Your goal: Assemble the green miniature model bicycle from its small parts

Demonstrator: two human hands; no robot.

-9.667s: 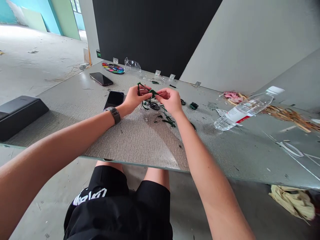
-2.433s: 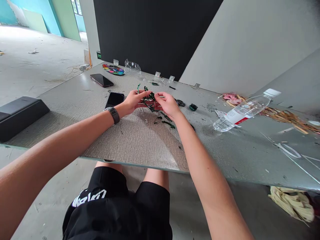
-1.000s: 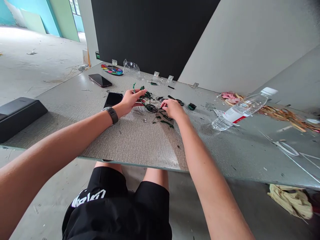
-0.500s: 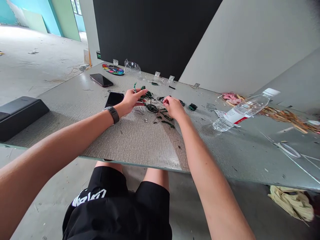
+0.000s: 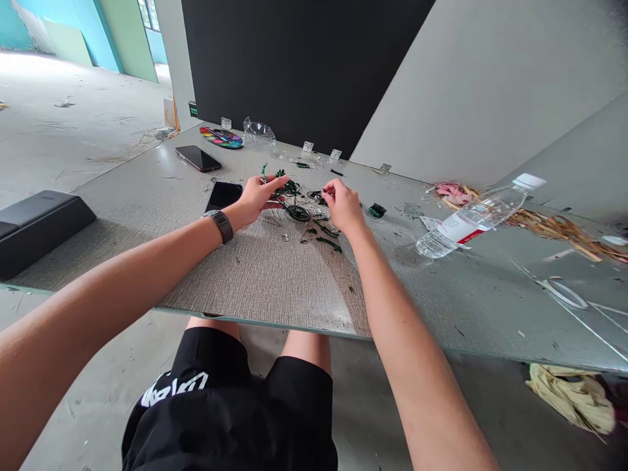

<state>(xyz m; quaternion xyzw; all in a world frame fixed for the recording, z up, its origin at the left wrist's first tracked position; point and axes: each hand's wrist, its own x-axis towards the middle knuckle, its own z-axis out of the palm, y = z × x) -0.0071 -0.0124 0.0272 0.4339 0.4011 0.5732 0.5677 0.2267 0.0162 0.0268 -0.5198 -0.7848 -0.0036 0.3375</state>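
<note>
My left hand [image 5: 259, 196] is closed around a small green and black model bicycle [image 5: 290, 190], with thumb and fingers on its frame. One spoked wheel [image 5: 298, 213] points toward me, close to the table. To the right, my right hand [image 5: 342, 204] is pinched just above the table; a tiny dark bit may sit at the fingertips, too small to name. Behind those fingers lie black round parts [image 5: 314, 195], partly hidden. Loose green pieces [image 5: 328, 244] are scattered on the table below my right hand. A dark green block [image 5: 377, 210] lies farther right.
Two phones, one black [image 5: 199, 158] and one [image 5: 224, 194] by my left wrist, lie left. A paint palette [image 5: 222, 137] and clear plastic packaging [image 5: 259, 133] are at the back. A tilted water bottle [image 5: 483, 216] stands right. A black case [image 5: 44, 226] occupies the left edge.
My right hand has lifted slightly and shifted a little right, its fingertips now higher. My left hand keeps its hold on the model bicycle, nearly unmoved.
</note>
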